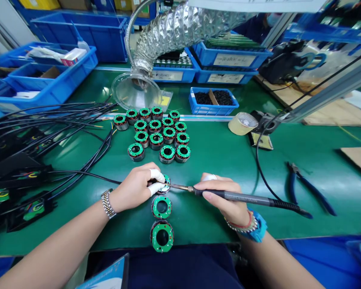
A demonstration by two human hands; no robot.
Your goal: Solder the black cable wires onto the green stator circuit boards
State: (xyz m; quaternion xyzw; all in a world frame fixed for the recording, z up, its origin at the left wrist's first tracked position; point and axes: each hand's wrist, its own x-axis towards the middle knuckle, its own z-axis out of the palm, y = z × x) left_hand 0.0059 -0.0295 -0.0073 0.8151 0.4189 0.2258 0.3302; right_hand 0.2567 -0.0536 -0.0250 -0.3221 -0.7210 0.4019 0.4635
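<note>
My right hand grips a soldering iron, its tip pointing left and reaching a motor stator with a green circuit board. White finger cots cover fingertips of my left hand, which pinches the end of a black cable against that board. My fingers hide much of this stator. Two more stators, a nearer one and a middle one, lie in line below it. Behind my hands stand several stators in loose rows, green boards facing up.
Black cables with wired parts spread over the left side. A fume hood hangs behind the stators. Cutting pliers, a tape roll and a soldering stand lie at right. Small blue bin holds black pieces.
</note>
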